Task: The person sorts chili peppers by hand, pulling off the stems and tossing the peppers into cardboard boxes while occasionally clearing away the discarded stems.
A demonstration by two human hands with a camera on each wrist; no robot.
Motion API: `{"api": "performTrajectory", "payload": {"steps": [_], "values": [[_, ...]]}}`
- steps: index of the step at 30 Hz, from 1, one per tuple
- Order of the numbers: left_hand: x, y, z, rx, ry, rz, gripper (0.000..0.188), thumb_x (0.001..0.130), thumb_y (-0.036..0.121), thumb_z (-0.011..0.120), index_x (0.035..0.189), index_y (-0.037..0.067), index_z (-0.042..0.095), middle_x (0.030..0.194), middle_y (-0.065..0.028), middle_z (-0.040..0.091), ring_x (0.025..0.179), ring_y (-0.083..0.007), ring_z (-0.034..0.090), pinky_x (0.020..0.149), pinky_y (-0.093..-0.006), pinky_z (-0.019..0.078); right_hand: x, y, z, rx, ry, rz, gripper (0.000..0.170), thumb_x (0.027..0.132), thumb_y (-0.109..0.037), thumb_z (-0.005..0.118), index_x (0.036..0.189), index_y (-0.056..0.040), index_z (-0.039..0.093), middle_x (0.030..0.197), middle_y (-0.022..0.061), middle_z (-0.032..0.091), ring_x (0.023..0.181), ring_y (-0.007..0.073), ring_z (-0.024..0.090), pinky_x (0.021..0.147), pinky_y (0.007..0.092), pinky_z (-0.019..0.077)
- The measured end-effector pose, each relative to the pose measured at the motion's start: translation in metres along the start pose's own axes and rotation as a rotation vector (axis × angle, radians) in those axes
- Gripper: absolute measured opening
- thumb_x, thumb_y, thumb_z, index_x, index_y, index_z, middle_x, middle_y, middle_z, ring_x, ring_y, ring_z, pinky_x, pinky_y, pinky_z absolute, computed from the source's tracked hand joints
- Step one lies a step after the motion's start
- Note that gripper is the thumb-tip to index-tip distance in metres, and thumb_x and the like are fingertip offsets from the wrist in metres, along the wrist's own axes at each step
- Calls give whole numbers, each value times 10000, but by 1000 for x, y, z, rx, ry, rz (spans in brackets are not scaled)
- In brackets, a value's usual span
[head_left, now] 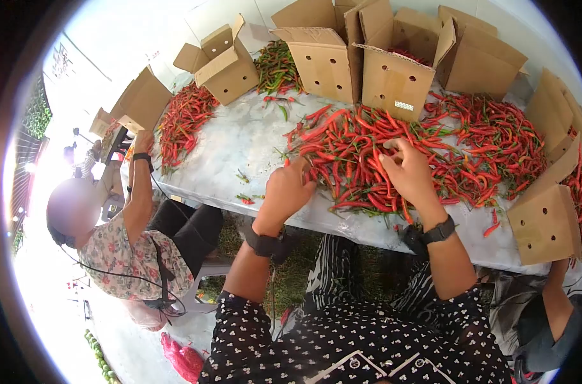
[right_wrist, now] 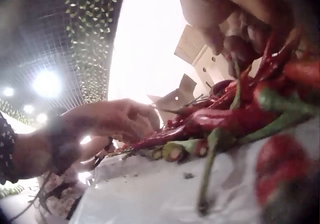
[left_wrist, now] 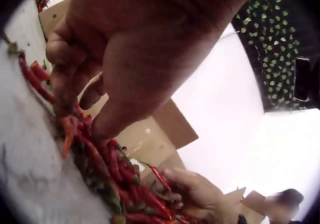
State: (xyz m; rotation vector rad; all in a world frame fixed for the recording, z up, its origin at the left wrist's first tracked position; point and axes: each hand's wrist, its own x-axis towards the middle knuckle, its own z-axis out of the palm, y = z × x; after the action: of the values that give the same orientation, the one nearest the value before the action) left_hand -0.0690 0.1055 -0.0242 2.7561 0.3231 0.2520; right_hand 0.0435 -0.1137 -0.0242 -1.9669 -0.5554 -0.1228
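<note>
Red chillies [head_left: 358, 153] with green stems lie in a wide heap on the white-covered table [head_left: 240, 137]. At the heap's left edge is my left hand [head_left: 289, 192], its fingers bent down onto the chillies; in the left wrist view the fingertips of this hand [left_wrist: 115, 59] touch them, and whether one is pinched is unclear. My right hand [head_left: 409, 173] is over the heap's middle, thumb and fingers curved apart. In the right wrist view the fingers of my right hand [right_wrist: 240, 29] are close above red chillies [right_wrist: 220, 119], with any grip hidden.
Open cardboard boxes [head_left: 393, 80] line the table's back, and another box [head_left: 543, 224] stands at the right end. A smaller chilli pile [head_left: 185, 118] and a green-red pile [head_left: 278, 67] lie to the left. A seated person [head_left: 137, 256] is at the left.
</note>
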Motion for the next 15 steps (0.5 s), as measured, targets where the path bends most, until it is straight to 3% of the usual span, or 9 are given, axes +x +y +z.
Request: {"api": "performTrajectory", "payload": {"steps": [2,6,8,12,15], "values": [[2,-6,10,-102,124,44,320,701,157,650,973,22,550,715,-154,625,631,-275,613,596,-358,473,-4,-12,-17,-1,-84,-24,228,754,-175,614,913,-12,593,688,129,622,614,225,607,587,328,456],[3,-13,11,-414,169,-23,261,705,107,610,936,0,556,664,-156,608,621,-263,614,583,-342,474,6,-46,-58,-69,-146,-157,212,761,-180,608,871,1,601,687,127,620,615,222,607,588,328,456],[3,-12,5,-629,142,-141,252,753,56,584,976,-46,529,694,-113,621,603,-125,572,547,-259,442,18,-76,-73,-144,-228,-196,216,768,-192,598,830,14,608,713,147,625,650,239,619,602,334,461],[-3,-2,-19,-606,159,-182,246,763,35,569,978,-71,516,682,-87,611,594,-106,551,536,-226,427,34,-110,-63,-89,-283,-300,224,776,-201,585,811,18,611,702,158,618,627,241,607,590,331,456],[-9,-1,-28,-726,263,-163,207,774,27,568,958,-54,523,691,-75,607,599,-102,551,535,-216,423,34,-111,-38,40,-357,-348,222,774,-200,587,801,18,618,647,132,598,554,186,538,557,316,432]]}}
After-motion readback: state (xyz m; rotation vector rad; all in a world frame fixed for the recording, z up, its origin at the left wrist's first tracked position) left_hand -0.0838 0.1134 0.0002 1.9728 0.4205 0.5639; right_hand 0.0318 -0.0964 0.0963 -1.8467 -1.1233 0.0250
